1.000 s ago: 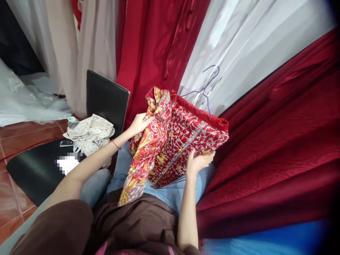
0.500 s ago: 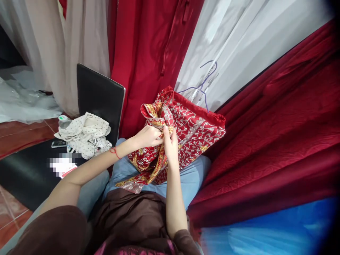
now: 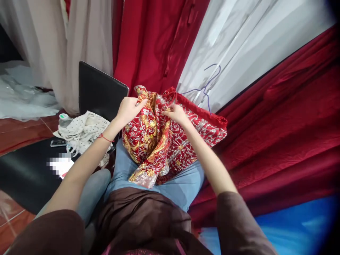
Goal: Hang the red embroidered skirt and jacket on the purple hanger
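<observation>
A red garment (image 3: 183, 148) with gold and silver embroidery lies across my lap, its plain red band at the upper right. My left hand (image 3: 131, 109) pinches the garment's gold-patterned upper left part between thumb and fingers. To the right, my right hand (image 3: 175, 113) grips a fold near the middle of the same cloth. The two hands are apart, with bunched cloth between them. A purple wire hanger (image 3: 204, 88) sticks out from the garment's red band; its lower part is hidden.
A black chair (image 3: 101, 88) stands at the left, its seat holding a white dotted cloth (image 3: 85, 131), a phone (image 3: 58, 142) and a lidded container (image 3: 64, 119). Red curtains (image 3: 287, 117) hang at the right, with blue material (image 3: 292, 223) below.
My hands, close together before, have moved apart and upward, the left one leftward and the right one slightly rightward. The gold-patterned cloth between them has spread wider.
</observation>
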The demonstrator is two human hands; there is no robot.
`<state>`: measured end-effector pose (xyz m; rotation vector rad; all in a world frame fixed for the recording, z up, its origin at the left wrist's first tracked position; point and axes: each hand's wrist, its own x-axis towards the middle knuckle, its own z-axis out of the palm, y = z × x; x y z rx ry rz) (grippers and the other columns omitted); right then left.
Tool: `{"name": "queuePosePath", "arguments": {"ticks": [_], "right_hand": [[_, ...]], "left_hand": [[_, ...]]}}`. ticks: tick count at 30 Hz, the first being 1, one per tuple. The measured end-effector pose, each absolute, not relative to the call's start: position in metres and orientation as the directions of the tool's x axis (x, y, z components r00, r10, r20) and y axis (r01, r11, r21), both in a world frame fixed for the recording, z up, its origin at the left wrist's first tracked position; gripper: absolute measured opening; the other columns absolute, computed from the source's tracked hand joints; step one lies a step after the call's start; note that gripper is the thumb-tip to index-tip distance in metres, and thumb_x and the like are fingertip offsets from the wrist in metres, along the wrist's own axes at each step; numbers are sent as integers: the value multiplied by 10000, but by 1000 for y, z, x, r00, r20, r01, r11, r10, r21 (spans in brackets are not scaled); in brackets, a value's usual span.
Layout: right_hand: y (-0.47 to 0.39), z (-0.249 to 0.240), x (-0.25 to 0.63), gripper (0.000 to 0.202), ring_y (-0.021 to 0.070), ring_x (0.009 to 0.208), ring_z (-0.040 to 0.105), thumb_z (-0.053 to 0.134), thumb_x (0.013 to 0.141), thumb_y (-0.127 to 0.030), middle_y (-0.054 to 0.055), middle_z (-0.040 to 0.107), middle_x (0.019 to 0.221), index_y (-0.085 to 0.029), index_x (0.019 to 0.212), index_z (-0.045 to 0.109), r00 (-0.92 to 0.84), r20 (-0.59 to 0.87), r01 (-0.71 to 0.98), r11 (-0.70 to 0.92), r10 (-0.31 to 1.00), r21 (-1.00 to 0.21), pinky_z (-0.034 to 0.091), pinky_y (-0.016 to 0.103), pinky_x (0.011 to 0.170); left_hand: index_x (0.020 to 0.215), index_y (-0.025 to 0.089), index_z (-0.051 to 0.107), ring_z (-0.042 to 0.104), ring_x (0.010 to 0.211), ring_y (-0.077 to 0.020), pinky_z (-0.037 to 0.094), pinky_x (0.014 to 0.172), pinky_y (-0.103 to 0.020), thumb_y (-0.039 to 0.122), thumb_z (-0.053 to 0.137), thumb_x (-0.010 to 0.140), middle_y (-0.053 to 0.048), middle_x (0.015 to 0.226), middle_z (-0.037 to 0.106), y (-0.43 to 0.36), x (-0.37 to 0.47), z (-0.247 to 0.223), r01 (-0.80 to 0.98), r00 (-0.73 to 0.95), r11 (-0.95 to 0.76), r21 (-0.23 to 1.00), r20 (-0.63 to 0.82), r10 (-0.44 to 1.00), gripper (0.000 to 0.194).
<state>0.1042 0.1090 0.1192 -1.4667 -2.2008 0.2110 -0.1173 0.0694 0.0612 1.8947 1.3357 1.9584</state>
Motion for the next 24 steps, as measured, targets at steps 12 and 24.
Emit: {"name": "queuePosePath", "arguments": {"ticks": [12,24], "right_hand": [[209,176,15,353,257,1126,587,461,936,-154,115,662,1165,-193,1218,669,-470,537,880,421,701,220,402,445,1007],[267,162,51,370,258,1132,634,502,937,-209,167,681,1237,-158,1258,679,-257,340,966,227,904,126,460,371,972]], "left_hand": [[652,185,500,469,600,-139,322,647,-283,454,514,974,-13,624,505,65,-137,66,585,-394,-573,574,818,418,420],[707,191,624,526,542,-167,317,566,-272,442,541,945,-23,588,606,95,-148,39,457,-319,-520,722,678,662,356]]}}
